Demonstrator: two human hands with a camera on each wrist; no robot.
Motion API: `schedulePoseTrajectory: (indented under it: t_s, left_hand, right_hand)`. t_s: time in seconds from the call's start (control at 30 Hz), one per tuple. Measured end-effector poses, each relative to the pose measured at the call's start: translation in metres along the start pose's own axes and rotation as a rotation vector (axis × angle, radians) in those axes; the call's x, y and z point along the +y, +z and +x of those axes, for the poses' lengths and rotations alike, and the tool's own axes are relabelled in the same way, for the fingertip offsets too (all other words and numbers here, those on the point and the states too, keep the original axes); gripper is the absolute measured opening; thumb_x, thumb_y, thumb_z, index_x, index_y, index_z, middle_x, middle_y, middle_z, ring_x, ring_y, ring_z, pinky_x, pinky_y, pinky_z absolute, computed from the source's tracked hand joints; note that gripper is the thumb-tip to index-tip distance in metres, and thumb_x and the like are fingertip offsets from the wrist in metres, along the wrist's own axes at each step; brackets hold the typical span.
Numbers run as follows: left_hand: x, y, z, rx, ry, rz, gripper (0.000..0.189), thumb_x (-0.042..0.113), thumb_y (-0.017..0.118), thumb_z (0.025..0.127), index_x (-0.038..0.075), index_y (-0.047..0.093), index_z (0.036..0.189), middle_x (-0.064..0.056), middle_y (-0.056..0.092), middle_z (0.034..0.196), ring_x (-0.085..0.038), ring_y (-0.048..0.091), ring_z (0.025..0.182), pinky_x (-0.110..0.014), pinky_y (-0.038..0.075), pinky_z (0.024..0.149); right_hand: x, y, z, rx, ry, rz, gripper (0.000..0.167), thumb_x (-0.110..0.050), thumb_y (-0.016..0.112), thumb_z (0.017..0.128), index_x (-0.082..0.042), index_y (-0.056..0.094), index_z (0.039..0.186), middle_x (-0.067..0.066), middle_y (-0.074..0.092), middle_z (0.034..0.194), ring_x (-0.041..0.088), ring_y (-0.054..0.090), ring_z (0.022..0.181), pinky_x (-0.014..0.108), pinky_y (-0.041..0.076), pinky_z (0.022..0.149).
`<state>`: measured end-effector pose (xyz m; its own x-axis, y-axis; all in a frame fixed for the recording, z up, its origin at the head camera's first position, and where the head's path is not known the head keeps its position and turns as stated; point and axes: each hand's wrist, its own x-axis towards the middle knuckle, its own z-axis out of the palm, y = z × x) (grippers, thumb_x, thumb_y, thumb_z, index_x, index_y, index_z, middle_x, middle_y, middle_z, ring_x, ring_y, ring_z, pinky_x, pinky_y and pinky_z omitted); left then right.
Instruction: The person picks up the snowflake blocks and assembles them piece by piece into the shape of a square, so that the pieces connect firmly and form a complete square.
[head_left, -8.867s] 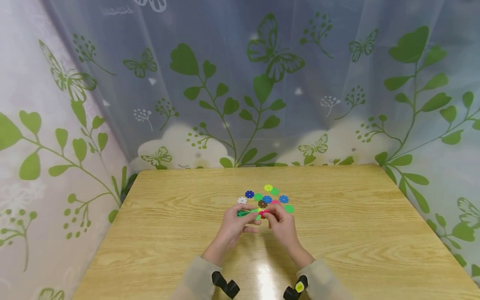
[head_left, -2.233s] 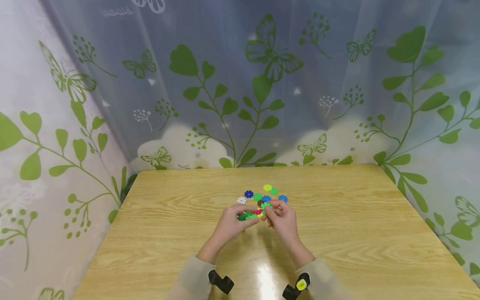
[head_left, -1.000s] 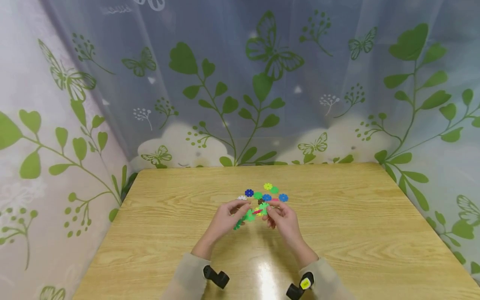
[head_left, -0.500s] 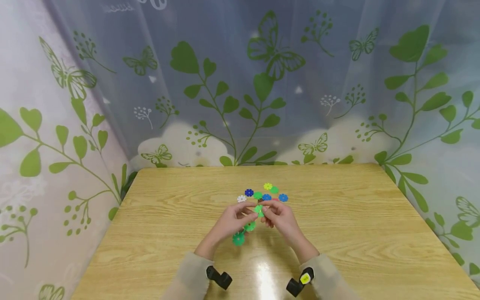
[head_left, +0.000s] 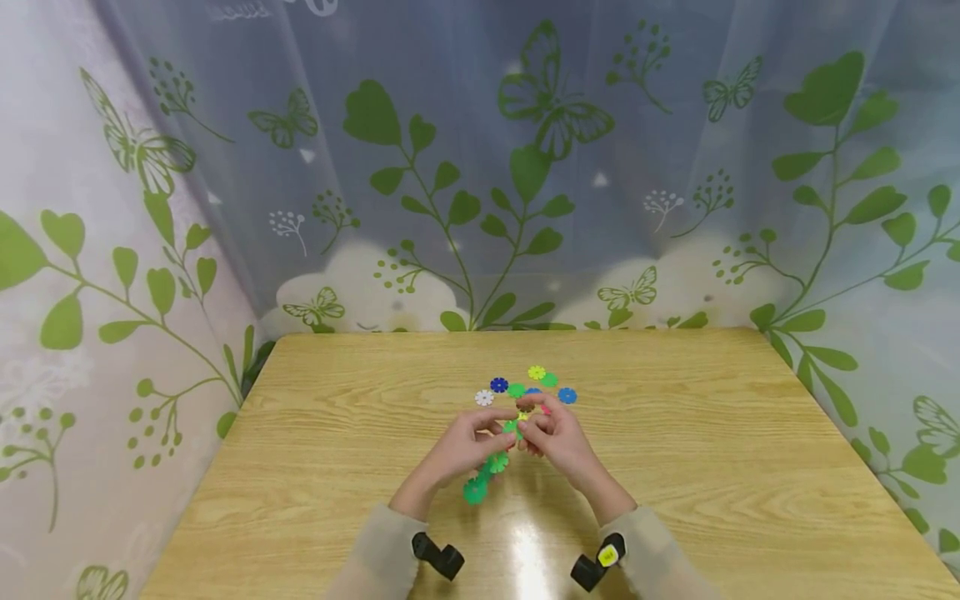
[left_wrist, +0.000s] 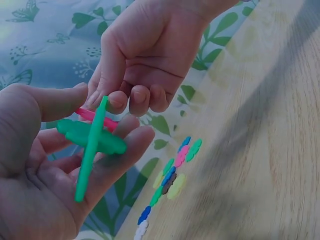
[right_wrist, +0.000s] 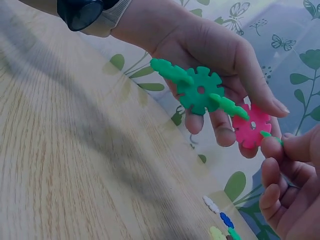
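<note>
My left hand (head_left: 465,446) holds a short chain of slotted snowflake discs, its fingers and thumb around the pink disc (right_wrist: 245,127). Beyond that disc come a light green one (right_wrist: 230,106), a dark green one (right_wrist: 206,99) and another light green one (right_wrist: 170,71), slotted crosswise; this tail hangs toward me in the head view. Between thumb and index finger my right hand (head_left: 562,435) pinches a green disc (right_wrist: 272,138) at the pink disc's edge. Fingertips mostly cover that disc, so how deep it sits in the slot cannot be told.
Loose snowflake discs lie on the wooden table (head_left: 675,467) beyond my hands: white (head_left: 484,397), dark blue (head_left: 499,385), yellow (head_left: 537,372), light blue (head_left: 567,396), brown (head_left: 527,407) and several others. A printed curtain (head_left: 480,167) hangs behind the table.
Earlier my right hand worked at the pink disc; since then it has brought a green disc to it. A green disc has left the table's right side. The chain's tail has swung down toward me.
</note>
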<state>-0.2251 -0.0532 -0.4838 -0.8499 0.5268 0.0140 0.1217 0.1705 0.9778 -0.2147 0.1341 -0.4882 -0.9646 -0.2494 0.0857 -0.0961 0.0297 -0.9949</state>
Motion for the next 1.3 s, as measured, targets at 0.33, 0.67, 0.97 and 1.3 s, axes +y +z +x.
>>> schedulePoseTrajectory:
  t_s: [0.33, 0.67, 0.97, 1.3]
  left_hand:
    - [0.0, 0.0, -0.003, 0.009, -0.016, -0.047, 0.047, 0.023, 0.072, 0.083, 0.011, 0.053, 0.124, -0.013, 0.057, 0.102, -0.022, 0.064, 0.077, -0.036, 0.055, 0.052]
    - [-0.001, -0.002, -0.004, 0.05, -0.018, -0.067, 0.049, 0.022, 0.073, 0.083, 0.012, 0.05, 0.124, -0.013, 0.056, 0.095, -0.023, 0.062, 0.077, -0.038, 0.056, 0.056]
    - [0.015, -0.002, -0.011, 0.061, -0.017, -0.048, 0.044, 0.015, 0.07, 0.084, 0.011, 0.052, 0.125, -0.015, 0.058, 0.095, -0.023, 0.062, 0.074, -0.055, 0.053, 0.057]
    - [0.03, 0.0, -0.016, 0.105, -0.013, 0.009, 0.044, 0.017, 0.072, 0.083, 0.011, 0.055, 0.122, -0.013, 0.06, 0.095, -0.024, 0.063, 0.076, -0.049, 0.055, 0.057]
  right_hand:
    - [0.008, -0.008, 0.003, 0.002, 0.004, -0.086, 0.027, -0.012, 0.057, 0.094, 0.003, 0.054, 0.115, 0.011, 0.058, 0.068, 0.018, 0.05, 0.057, 0.024, 0.042, 0.05]
    - [0.029, -0.048, 0.021, 0.155, 0.073, -0.245, 0.025, -0.011, 0.056, 0.094, 0.006, 0.058, 0.112, 0.018, 0.061, 0.073, 0.019, 0.051, 0.055, 0.026, 0.044, 0.046]
    - [0.043, -0.074, 0.041, 0.307, 0.163, -0.402, 0.023, -0.011, 0.057, 0.093, 0.003, 0.059, 0.11, 0.018, 0.056, 0.088, 0.022, 0.053, 0.058, 0.024, 0.044, 0.043]
    - [0.051, -0.083, 0.056, 0.24, 0.151, -0.687, 0.033, -0.007, 0.062, 0.088, 0.012, 0.055, 0.115, 0.028, 0.052, 0.107, 0.036, 0.054, 0.095, 0.043, 0.051, 0.078]
